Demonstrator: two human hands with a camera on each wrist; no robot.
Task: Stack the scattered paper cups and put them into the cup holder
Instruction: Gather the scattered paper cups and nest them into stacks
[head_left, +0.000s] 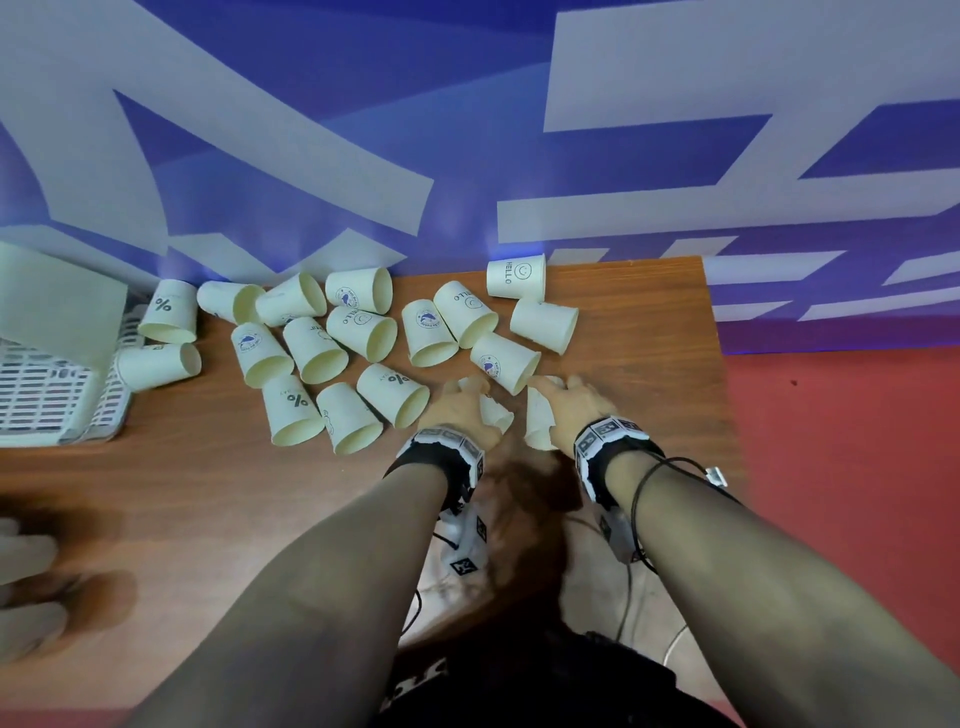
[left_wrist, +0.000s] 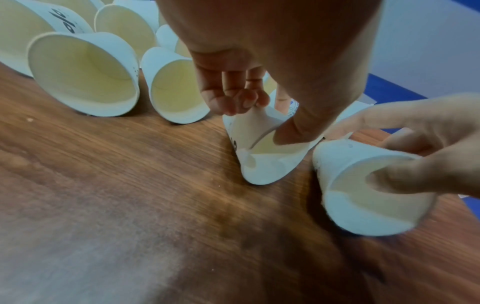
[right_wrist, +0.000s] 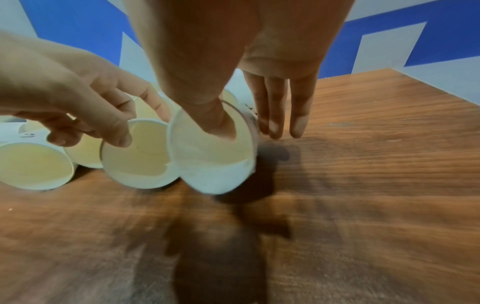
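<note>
Several cream paper cups (head_left: 314, 351) lie on their sides across the wooden table (head_left: 208, 493), some printed with "%", "HELLO" or a blue logo. My left hand (head_left: 470, 397) pinches one cup (head_left: 496, 413) near the table's right part. In the left wrist view its thumb is inside the rim of that cup (left_wrist: 262, 164) and its fingers (left_wrist: 233, 102) are outside. My right hand (head_left: 558, 400) holds a second cup (head_left: 537, 423) right beside it. In the right wrist view the thumb sits inside this cup (right_wrist: 215, 164), and the fingers (right_wrist: 275, 123) are behind the wall.
A white lattice basket (head_left: 52, 384) with a pale sheet over it stands at the table's left end. A blue and white banner (head_left: 467, 130) rises behind the table. The table ends just right of my hands, over red floor (head_left: 841, 441). A blurred pale shape (head_left: 26, 587) sits at the near left.
</note>
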